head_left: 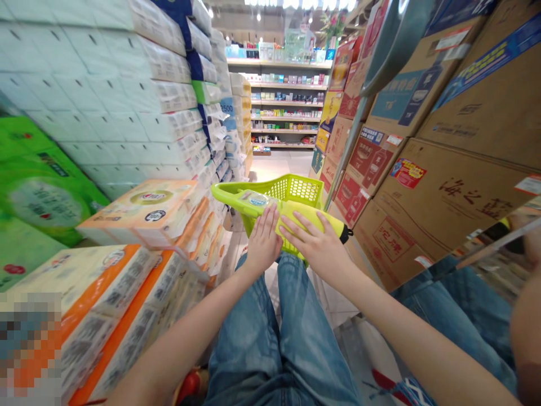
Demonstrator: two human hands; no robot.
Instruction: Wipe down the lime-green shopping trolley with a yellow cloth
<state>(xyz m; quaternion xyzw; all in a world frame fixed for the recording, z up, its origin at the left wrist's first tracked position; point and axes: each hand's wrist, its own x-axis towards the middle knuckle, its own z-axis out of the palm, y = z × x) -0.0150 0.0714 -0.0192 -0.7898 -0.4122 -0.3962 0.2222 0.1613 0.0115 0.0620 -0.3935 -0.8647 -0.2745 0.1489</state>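
A lime-green shopping basket (310, 186) with perforated sides is in front of my knees, its long handle reaching to the left. Across its near side lies a long yellow item (336, 224) with a black ridged tip at its right end; its exact kind is unclear. Next to my left fingertips is clear plastic with a blue-and-white label (257, 199). My left hand (265, 239) rests flat near the item's left part, fingers straight and close together. On its middle lies my right hand (315, 242), palm down with fingers spread. Neither hand wraps round it.
Tissue packs (143, 206) are stacked close on the left. Cardboard cartons (422, 175) line the right, with a metal pole (349, 141) before them. Shelves of small goods (287, 104) stand at the aisle's far end. Denim-clad legs (469, 321) show at lower right, possibly reflected.
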